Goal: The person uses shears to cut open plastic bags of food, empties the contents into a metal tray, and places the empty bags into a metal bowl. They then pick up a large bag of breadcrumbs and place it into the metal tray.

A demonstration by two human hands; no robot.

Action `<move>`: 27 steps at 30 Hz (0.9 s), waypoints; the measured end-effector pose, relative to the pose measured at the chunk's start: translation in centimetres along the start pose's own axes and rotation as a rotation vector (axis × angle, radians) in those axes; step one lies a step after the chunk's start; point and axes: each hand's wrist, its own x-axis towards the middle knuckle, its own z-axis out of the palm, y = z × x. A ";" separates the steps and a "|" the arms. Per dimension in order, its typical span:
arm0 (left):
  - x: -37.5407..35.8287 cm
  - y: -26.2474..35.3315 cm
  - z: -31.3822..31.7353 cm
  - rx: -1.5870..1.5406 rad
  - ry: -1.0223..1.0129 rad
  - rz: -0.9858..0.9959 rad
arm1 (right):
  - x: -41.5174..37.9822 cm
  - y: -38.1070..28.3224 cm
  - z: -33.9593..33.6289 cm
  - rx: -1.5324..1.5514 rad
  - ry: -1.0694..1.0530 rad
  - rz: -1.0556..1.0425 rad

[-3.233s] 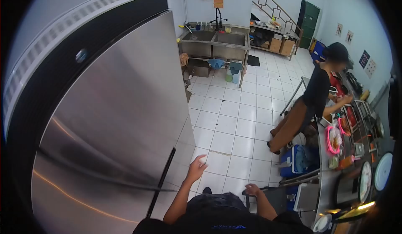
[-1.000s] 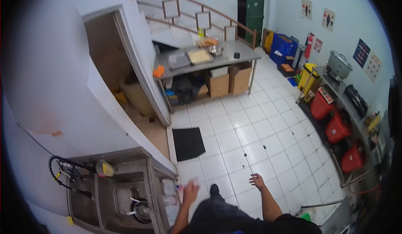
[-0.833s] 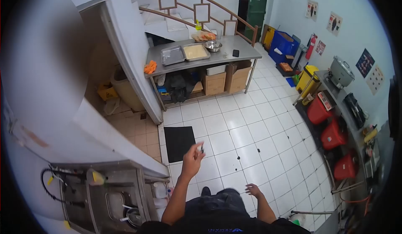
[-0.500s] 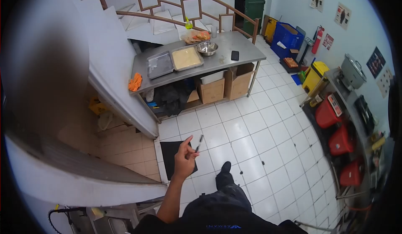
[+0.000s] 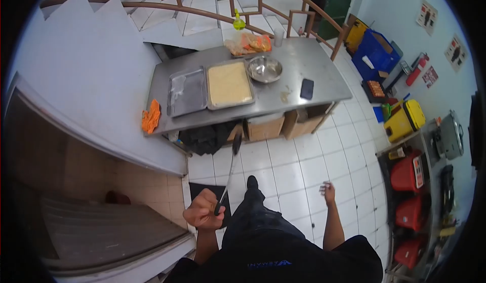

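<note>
The left hand (image 5: 204, 209) is closed around the near end of the utensil (image 5: 231, 174), whose long axis runs far and slightly right, toward the table (image 5: 330, 84), while the right hand (image 5: 328, 193), half open and seemingly empty, hangs well apart, on the right.

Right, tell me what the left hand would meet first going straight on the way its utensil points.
Probably the steel table at its front edge, with the utensil arriving before the left hand; depth is unclear, so it might pass above or below.
</note>
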 end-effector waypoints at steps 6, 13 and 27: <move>0.5 -21.2 3.7 0.112 0.109 -0.558 | 15.0 -19.7 8.7 -0.088 -0.176 -0.105; 11.4 -32.6 11.6 0.119 -0.287 -0.537 | 18.0 -32.5 19.1 -0.060 -0.652 -0.135; 17.2 -46.9 32.4 0.177 -0.681 -0.214 | 30.2 -50.2 22.0 0.770 -1.088 0.366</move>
